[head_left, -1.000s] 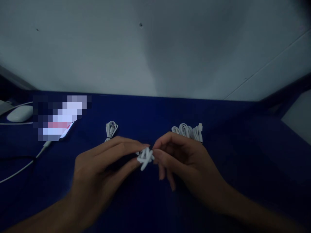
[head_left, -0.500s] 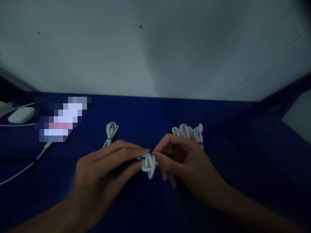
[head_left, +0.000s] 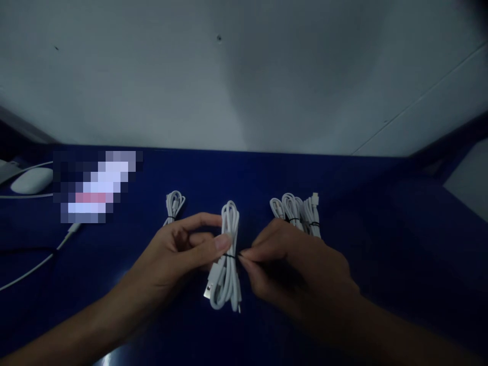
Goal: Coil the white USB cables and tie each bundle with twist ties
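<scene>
A coiled white USB cable is upright between my hands, with its metal USB plug pointing down at the lower left. My left hand is closed on the coil, its thumb across the front. Around the middle of the coil runs a thin black twist tie. The fingertips of my right hand pinch together at the tie's right end, just beside the cable.
One tied white cable lies behind my left hand. Several more tied white cables lie behind my right hand. At the left are a blurred-out lit screen, a white mouse-shaped object and a white cord. A pale wall rises behind the blue table.
The coil has turned from end-on to upright, showing its full length and USB plug. My left thumb now lies across its front, and my right fingers have shifted to the tie's end.
</scene>
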{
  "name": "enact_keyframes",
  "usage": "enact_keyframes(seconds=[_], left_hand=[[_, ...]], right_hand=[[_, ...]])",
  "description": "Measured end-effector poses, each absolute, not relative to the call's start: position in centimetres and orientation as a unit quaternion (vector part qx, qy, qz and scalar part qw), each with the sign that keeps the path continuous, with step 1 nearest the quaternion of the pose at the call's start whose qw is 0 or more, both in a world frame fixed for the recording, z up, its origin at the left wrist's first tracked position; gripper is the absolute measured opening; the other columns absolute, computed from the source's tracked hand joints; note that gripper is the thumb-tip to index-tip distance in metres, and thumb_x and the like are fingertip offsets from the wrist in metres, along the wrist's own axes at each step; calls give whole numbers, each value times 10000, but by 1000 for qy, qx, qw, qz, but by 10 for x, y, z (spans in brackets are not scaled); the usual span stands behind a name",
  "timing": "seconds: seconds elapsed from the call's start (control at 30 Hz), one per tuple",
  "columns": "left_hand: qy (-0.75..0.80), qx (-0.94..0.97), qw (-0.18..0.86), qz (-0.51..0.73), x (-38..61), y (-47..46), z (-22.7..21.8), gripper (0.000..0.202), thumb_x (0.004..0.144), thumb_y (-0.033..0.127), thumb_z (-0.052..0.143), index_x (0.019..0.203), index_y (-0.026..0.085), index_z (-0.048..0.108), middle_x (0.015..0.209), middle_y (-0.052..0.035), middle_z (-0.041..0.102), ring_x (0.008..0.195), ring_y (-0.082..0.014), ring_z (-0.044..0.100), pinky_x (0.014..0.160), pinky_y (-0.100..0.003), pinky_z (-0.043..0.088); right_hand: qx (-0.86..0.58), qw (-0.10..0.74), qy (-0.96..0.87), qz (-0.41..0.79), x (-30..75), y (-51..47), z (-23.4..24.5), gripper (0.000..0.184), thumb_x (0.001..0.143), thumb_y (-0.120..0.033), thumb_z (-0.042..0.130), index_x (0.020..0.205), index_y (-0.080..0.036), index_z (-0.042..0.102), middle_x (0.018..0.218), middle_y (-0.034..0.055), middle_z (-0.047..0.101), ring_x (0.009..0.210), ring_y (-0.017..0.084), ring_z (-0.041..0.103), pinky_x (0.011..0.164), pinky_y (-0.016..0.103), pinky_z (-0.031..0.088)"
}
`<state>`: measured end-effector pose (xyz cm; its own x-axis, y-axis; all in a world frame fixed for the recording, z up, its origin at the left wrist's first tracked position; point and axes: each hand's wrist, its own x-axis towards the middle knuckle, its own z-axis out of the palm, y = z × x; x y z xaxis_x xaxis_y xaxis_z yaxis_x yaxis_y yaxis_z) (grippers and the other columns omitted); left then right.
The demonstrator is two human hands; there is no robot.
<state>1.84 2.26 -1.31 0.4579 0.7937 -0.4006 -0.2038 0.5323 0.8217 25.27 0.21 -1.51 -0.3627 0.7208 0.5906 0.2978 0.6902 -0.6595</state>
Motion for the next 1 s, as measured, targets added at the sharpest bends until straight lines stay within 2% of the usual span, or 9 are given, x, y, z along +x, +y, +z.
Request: enact_keyframes(seconds=[0.1,0.2,0.3,0.4,0.5,0.63,0.77,0.87,1.0], left_hand=[[407,379,761,335,19,20,-10,468,1029,311,890,1467,383,741,725,52,787,619,-112,712,692,-229,627],[434,500,643,385,20,15,-5,523,1078,330,834,1553,468,665,718,75,768,675,-132,752,701,-221,633],[447,671,411,425,21,9,-6,541,1102,227,779,1550,515,684,1043,39,828,909,-170,808,799,-259,669],[423,772,193,434,20,7,-11,505,1075,86,752,1419,452,806,1437,-15,708,1261,-243,757,1009,-366,680],[392,802,117,435,17,9,-11,420,1042,45,789,1321,352,853,1575,-22,668,1401,-248,712,1157,-382,634],[347,820,201,408,15,12,-6,334,1077,90,774,1353,264,844,1444,-26,836,1322,-190,799,1223,-292,575],[412,734,339,420,19,14,-2,200,984,236,928,1148,350,926,1137,51,919,970,-140,857,893,-194,652],[467,650,451,396,24,17,1,60,915,304,980,886,335,938,842,60,873,713,-120,745,636,-175,562],[450,542,626,334,26,21,0,164,916,254,952,758,276,913,686,40,796,652,-96,680,611,-147,509]], right_hand=[[-319,467,-789,239,253,2,-16,195,1035,-38,712,1014,-224,655,828,-21,714,654,98,681,541,213,517],[-350,477,-737,327,252,3,-14,207,1003,-48,747,953,-231,665,793,-41,697,614,84,634,544,205,511],[-389,477,-673,410,251,4,-12,200,998,-99,801,905,-241,695,760,-49,695,609,96,615,535,209,503],[-414,474,-616,474,251,5,-9,188,993,-162,861,893,-248,726,751,-47,703,595,99,603,521,206,497],[-417,458,-577,533,251,4,-6,190,974,-157,887,891,-244,740,766,-43,712,604,99,616,543,202,507],[-410,445,-553,573,251,2,-2,199,959,-155,911,890,-236,743,772,-42,707,604,91,601,549,193,496],[-426,438,-569,550,252,2,0,186,986,-175,891,899,-236,738,757,-48,682,568,82,563,503,187,457],[-424,435,-612,505,253,1,-2,172,1048,-220,835,916,-240,726,761,-46,679,578,89,581,504,200,461],[-388,451,-698,400,256,2,-8,159,1074,-171,785,960,-244,702,792,-49,693,612,84,589,527,201,476]])
